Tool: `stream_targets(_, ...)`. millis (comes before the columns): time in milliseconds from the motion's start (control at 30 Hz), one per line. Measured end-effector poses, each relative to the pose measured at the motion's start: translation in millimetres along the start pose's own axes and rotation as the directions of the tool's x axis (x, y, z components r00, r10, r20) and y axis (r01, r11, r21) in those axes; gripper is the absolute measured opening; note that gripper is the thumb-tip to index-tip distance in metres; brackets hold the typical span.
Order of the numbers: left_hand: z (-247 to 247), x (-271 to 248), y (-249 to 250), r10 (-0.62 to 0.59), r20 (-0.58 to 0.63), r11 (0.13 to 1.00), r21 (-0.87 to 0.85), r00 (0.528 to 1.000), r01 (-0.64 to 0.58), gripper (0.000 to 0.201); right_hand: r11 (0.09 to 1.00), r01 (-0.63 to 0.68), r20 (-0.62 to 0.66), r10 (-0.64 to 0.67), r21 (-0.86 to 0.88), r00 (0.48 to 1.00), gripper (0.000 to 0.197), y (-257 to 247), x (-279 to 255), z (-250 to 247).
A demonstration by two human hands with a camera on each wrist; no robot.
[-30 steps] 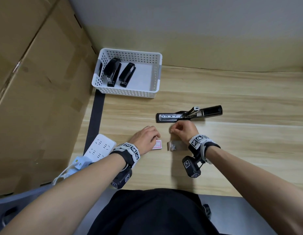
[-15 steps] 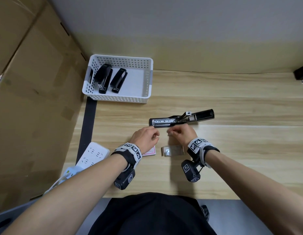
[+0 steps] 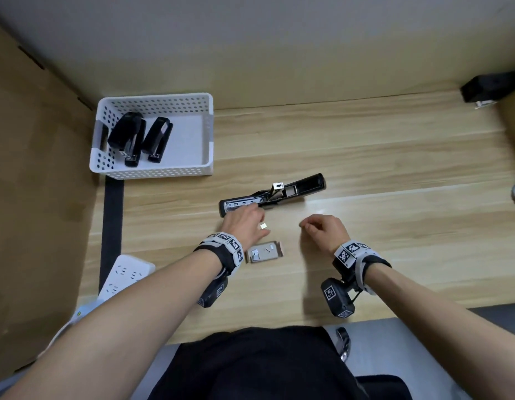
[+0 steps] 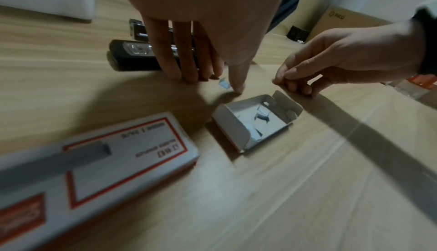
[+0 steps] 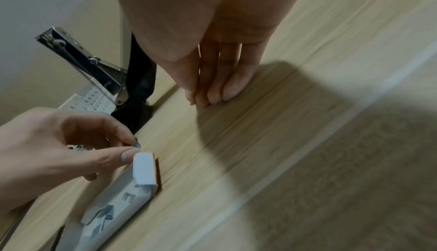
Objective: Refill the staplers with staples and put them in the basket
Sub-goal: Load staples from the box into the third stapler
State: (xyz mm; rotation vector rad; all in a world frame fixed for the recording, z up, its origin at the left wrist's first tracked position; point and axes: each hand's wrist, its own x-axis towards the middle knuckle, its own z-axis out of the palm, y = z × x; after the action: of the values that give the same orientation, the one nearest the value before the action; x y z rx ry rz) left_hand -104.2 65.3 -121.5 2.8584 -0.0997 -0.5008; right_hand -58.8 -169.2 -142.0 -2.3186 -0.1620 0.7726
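The counter [image 3: 365,157] carries a white basket [image 3: 152,171] at far left with two staplers [image 3: 140,137] inside. An opened stapler [image 3: 272,194] lies at centre, its tray exposed. Just near of it sits an open staple box [image 3: 266,252] with loose staple bits. The left hand [image 3: 244,223] pinches a short staple strip [image 3: 263,226] by the stapler's left end. The right hand [image 3: 322,229] hangs loosely curled, holding nothing, to the right.

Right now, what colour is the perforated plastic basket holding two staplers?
White; the perforated plastic basket shows best in the head view.
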Motion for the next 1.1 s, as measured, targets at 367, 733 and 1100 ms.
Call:
stream_targets(367,-5,-10,5,0.066,0.030,0.986,0.151,0.997,-0.070,0.030,0.999,0.009,0.008,-0.009,0.046,1.000,0.016,8,5,0)
stream_targets(733,-4,-1,5,0.200,0.129,0.931,0.285,0.971,-0.229,0.012,0.998,0.003,0.032,-0.005,0.060,0.999,0.016,7,6,-2)
stream_targets(1100,-13,-9,-6,-0.180,0.264,0.908,-0.326,0.948,0.263,0.027,0.989,0.139,0.107,-0.143,0.044,0.984,0.005,-52,8,6)
